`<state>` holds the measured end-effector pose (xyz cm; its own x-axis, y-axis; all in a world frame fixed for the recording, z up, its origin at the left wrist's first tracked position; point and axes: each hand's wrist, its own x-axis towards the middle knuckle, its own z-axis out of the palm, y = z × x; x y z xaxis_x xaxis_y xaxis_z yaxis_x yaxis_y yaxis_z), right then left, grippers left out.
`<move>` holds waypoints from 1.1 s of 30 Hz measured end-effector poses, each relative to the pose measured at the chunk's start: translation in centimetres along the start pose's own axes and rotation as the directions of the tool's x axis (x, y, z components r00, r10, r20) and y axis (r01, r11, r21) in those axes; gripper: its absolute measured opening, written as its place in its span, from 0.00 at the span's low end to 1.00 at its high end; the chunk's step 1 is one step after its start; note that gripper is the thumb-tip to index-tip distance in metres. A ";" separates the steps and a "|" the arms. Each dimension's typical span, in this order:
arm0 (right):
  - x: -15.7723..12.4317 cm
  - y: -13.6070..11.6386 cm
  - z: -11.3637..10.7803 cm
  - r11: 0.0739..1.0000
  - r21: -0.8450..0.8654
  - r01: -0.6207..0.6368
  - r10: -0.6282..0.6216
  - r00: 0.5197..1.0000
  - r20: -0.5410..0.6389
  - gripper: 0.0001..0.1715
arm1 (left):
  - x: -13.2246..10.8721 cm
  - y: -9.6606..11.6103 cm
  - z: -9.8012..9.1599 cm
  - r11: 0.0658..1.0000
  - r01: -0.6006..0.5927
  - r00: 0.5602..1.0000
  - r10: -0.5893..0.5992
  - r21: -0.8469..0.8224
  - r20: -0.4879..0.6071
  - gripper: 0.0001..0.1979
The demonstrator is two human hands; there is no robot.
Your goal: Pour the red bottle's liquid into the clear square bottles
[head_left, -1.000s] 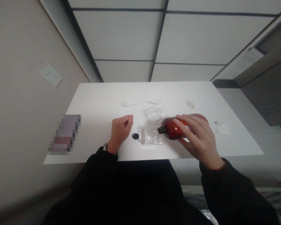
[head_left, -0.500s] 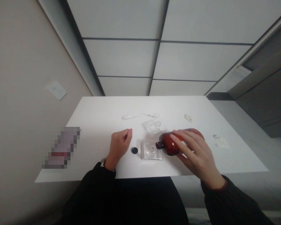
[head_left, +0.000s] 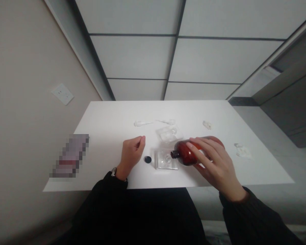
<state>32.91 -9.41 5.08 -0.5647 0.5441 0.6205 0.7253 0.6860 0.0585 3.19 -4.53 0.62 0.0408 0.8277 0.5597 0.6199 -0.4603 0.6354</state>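
Note:
My right hand is wrapped round a reddish-brown bottle with a dark threaded neck. The uncapped bottle is tipped nearly level, its mouth pointing left over a clear plastic box. I cannot make out any liquid leaving it. A black cap lies on the table left of the box. Left of the cap, my left hand is closed in a fist with the thumb on top, and nothing shows in it. Behind the box lies a second clear plastic piece, partly hidden by the bottle.
Two whitish, stick-like wrapped items lie at the back of the white table. Small crumpled pieces and a clear wrapper are at the right. A blurred-out pinkish object is at the left edge, beside the wall.
The whole view has shifted slightly, so the table sits a little higher in the picture. Both hands and the bottle keep nearly the same place over the table.

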 end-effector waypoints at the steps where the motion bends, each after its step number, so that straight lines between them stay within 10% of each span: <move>1: 0.0 0.0 0.0 1.000 0.000 0.003 -0.003 1.000 -0.004 0.49 | 0.0 0.0 0.0 1.000 -0.008 1.000 0.008 -0.001 -0.005 0.24; 33: -0.1 0.2 -0.1 1.000 0.007 0.000 -0.001 1.000 0.030 0.52 | 0.0 -0.1 0.1 1.000 0.009 1.000 -0.009 -0.009 0.010 0.24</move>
<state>33.15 -9.39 5.04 -0.5768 0.5580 0.5967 0.7224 0.6894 0.0537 3.22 -4.49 0.53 0.0429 0.8349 0.5488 0.6134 -0.4556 0.6451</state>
